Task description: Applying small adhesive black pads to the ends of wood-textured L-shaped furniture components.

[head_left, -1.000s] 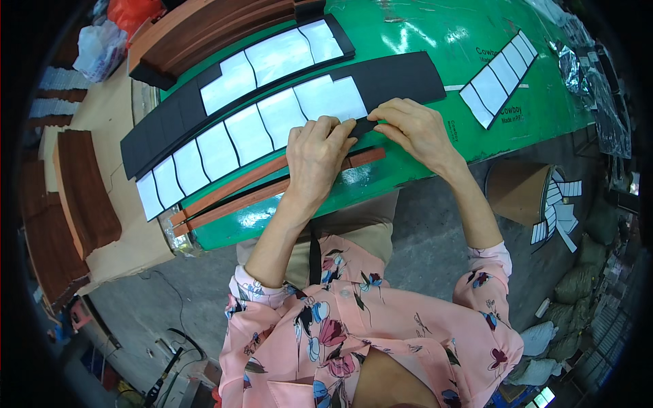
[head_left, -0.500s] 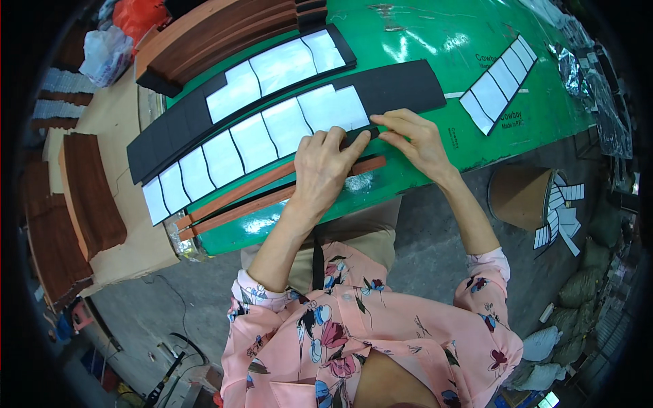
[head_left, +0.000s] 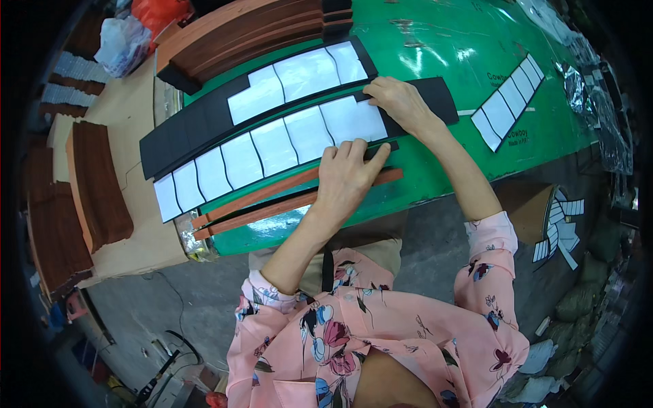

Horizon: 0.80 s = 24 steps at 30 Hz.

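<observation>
A long black curved strip (head_left: pixel 430 102) with white backing segments (head_left: pixel 275 144) lies across the green table. My left hand (head_left: pixel 343 175) is closed at its near edge, on a narrow black piece (head_left: pixel 393 147), thumb stretched rightward. Much of that piece is under the hand. My right hand (head_left: pixel 401 105) reaches over the strip's right part, fingertips pinched at the upper right end of the white backing. Just beyond lies a second black strip (head_left: pixel 183 121), partly covered in white backing. Two thin reddish-brown strips (head_left: pixel 272 214) lie nearest me, running under my left hand.
A small white-segmented strip (head_left: pixel 507 102) lies on the right of the green table (head_left: pixel 449 41). Stacked brown curved pieces (head_left: pixel 238 34) stand at the back. More brown pieces (head_left: pixel 102 183) rest at left on cardboard (head_left: pixel 153 231). A bin (head_left: pixel 527 204) with white-segmented scraps stands at right.
My right hand has moved up and left, from the strip's near edge to the end of the white backing. My left hand stays at the near edge. The whole view has shifted slightly.
</observation>
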Motion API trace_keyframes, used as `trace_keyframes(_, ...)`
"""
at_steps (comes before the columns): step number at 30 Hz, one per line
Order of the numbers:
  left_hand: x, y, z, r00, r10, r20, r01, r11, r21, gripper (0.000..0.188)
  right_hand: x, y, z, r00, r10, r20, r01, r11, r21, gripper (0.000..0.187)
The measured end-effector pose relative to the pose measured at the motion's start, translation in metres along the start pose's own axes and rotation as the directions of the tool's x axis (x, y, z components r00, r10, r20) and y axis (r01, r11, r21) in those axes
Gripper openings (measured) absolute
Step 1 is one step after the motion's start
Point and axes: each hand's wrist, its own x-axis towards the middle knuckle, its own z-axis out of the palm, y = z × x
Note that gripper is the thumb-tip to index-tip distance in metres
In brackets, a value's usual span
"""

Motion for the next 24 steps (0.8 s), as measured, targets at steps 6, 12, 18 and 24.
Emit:
trace_keyframes(6, -0.002, -0.002, 0.0, 0.999, -0.04, 0.018, 0.041, 0.999, -0.022, 0.039, 0.007, 0.002, 0.007, 0.992, -0.079, 0.098, 0.09, 0.989, -0.113, 0.018)
trace_keyframes(12, -0.001, -0.002, 0.004, 0.999, -0.034, -0.02, 0.033, 0.998, -0.053, 0.039, 0.001, 0.005, 0.015, 0.983, -0.182, 0.018, 0.181, 0.961, -0.208, 0.006)
trace_keyframes(18, -0.006, -0.006, -0.003, 0.999, -0.036, -0.03, 0.035, 0.999, -0.032, 0.041, 0.016, 0.004, 0.005, 0.999, 0.028, 0.041, -0.027, 0.999, -0.021, 0.017)
trace_keyframes(24, -0.011, -0.007, -0.033, 0.978, -0.012, -0.207, -0.017, 0.99, -0.137, 0.046, 0.01, -0.004, -0.033, 0.752, 0.581, 0.311, -0.583, 0.368, 0.724, 0.027)
